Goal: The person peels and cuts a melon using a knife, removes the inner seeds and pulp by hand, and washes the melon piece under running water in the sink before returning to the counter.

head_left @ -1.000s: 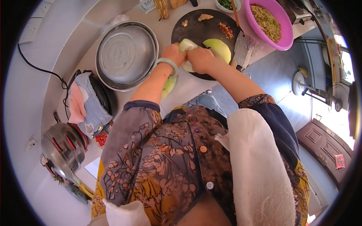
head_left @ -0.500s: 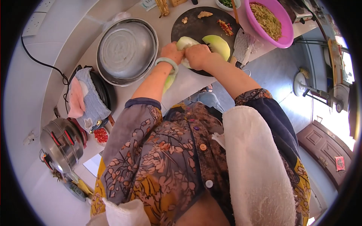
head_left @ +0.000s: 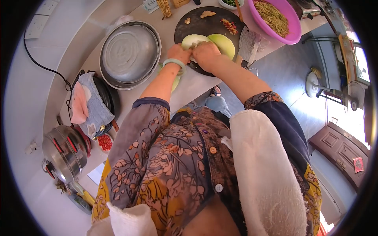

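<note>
Saw matt dark board point(head_left: 199, 26), 12 o'clock | smooth rind on green wedge point(head_left: 225, 44), 1 | glossy plastic basin point(head_left: 293, 36), 1 | dull metal pan point(head_left: 128, 53), 11 | rough white cloth point(head_left: 267, 169), 4

On the desk point(head_left: 193, 85), the chopping board point(head_left: 201, 27) lies between the pans point(head_left: 128, 51) at left and the basin point(head_left: 294, 36) at right, a gourd piece point(head_left: 225, 45) resting on it
</note>
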Tool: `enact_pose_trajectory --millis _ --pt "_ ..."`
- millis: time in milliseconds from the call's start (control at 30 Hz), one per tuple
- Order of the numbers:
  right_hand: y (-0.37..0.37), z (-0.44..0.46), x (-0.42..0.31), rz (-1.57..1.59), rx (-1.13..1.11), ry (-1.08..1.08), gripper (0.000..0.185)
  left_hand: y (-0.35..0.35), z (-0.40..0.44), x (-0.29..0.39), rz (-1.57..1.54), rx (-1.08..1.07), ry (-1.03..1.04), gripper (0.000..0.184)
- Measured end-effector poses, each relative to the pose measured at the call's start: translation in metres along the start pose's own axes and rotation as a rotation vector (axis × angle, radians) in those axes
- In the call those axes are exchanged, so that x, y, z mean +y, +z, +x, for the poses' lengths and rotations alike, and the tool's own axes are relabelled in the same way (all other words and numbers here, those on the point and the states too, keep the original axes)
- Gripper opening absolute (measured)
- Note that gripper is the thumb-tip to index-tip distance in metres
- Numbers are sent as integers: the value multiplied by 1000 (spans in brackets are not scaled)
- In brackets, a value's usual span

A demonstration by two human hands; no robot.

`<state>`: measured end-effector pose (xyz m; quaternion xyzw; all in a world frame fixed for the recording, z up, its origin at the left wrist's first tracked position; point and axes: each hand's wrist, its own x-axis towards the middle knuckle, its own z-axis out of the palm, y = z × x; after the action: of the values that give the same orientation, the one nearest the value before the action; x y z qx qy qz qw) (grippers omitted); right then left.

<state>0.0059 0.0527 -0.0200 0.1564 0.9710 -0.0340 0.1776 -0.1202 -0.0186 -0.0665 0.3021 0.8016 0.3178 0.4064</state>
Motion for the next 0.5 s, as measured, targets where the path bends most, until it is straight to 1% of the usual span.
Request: enact_pose_trajectory --millis 133,233,333,433,500 --pt "1 0 1 -19 32 -15 17 12 13 -16 1 88 36 35" --pt "2 6 0 10 -6 -11 16 13 14 -19 -148 66 -17 41" --pt "2 9 -8 104 -4 34 15 11 16 -26 -198 37 -71 46" --pt "-1 7 -9 200 -33 99 16 17 14 -27 -215 146 -98 49" --pt "2 5 -13 332 7 193 18 18 21 -35 -111 158 -51 51"
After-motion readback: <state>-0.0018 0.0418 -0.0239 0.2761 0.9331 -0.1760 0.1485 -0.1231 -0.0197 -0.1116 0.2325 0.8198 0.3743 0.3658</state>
